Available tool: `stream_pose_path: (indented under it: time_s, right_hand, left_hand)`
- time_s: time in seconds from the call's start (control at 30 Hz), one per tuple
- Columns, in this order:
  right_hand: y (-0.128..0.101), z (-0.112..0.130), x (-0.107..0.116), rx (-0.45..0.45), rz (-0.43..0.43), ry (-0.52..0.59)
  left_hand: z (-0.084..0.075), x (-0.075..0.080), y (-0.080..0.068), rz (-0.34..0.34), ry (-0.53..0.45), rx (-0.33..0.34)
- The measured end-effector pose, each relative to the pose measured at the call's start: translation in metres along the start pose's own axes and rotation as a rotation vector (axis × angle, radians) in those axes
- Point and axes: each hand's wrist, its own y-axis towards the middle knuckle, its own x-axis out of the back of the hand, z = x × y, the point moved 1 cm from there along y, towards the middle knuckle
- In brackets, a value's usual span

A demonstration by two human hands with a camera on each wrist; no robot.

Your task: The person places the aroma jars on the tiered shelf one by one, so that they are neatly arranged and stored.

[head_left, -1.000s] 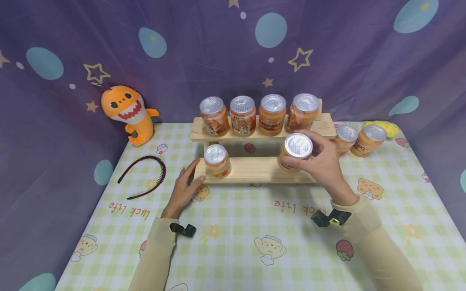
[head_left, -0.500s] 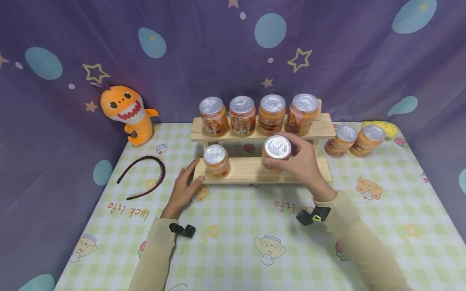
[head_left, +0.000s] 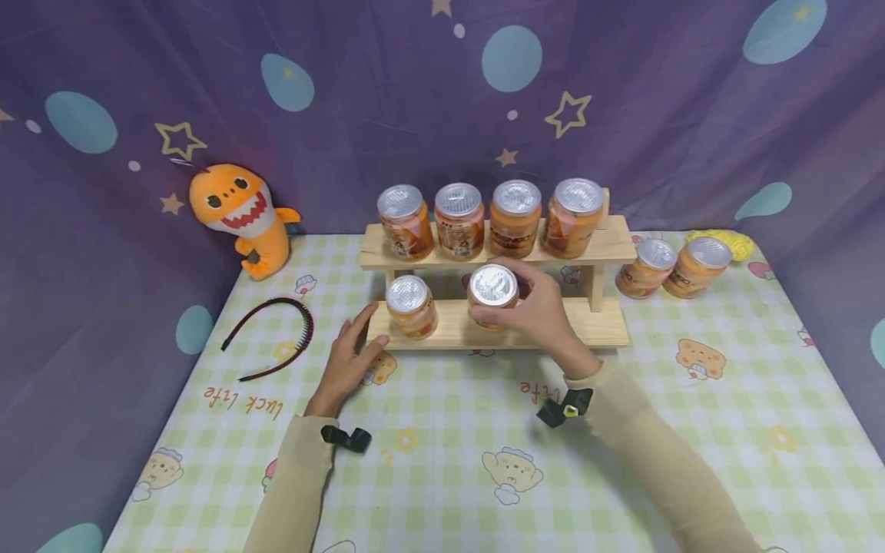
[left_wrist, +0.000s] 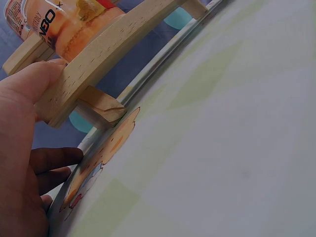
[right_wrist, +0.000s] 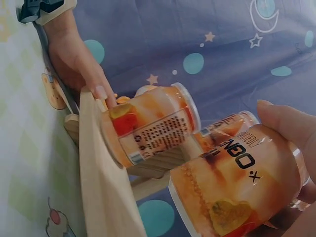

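My right hand [head_left: 542, 311] grips an orange-labelled can [head_left: 492, 296] with a silver lid by its sides. In the right wrist view the can's base is apart from the lower board of a two-tier wooden shelf [head_left: 442, 322]. Another such can [head_left: 412, 309] stands upright near that board's left end. My left hand [head_left: 348, 365] holds the left end of the board; its thumb [left_wrist: 42, 79] lies against the wood in the left wrist view, with other fingers [left_wrist: 57, 160] below it. Several similar cans [head_left: 515, 219] stand in a row on the upper board.
Two more cans [head_left: 646, 269] stand right of the shelf, before a yellow bundle [head_left: 740, 244]. An orange shark plush [head_left: 242, 219] leans at the back left, with a dark headband [head_left: 307, 319] in front. A checked cloth [head_left: 442, 461] covers the table.
My right hand has moved left along the lower board with the can, from near its right end to the middle. The left hand stays at the board's end.
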Motion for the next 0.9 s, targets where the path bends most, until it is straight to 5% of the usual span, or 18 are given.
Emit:
stream_pose_path:
  time_s: [0.9]
  right_hand:
    - [0.013, -0.024, -0.042, -0.045, 0.072, 0.033]
  left_hand:
    - [-0.001, 0.0, 0.0, 0.003, -0.004, 0.007]
